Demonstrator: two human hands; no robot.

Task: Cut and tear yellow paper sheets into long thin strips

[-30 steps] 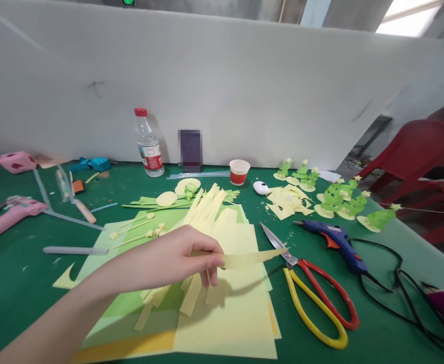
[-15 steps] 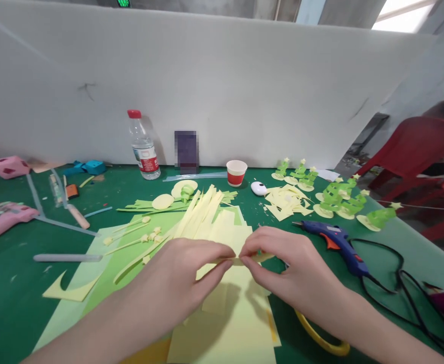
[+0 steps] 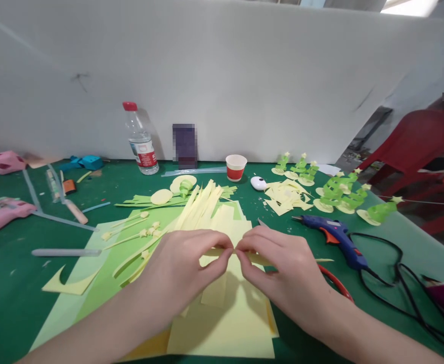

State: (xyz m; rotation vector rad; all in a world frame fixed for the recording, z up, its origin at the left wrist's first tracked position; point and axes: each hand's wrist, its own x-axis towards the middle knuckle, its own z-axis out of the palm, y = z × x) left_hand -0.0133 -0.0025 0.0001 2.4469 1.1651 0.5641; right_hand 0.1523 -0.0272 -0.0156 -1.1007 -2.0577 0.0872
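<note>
Pinching the strip, the right hand has joined the left hand, likewise pinching; work seems two-handed now.

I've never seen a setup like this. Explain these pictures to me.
There is no machine here, just a person's left hand and right hand, both bare. Every picture comes from one camera worn on the person's head, looking forward and down. Both hands pinch a pale paper strip, their tips almost meeting. Below them, paper sheets lie on a green table. Farther back stand a bottle and a cup. To the right lie a blue glue gun and scissors, mostly hidden by the right hand.
</note>
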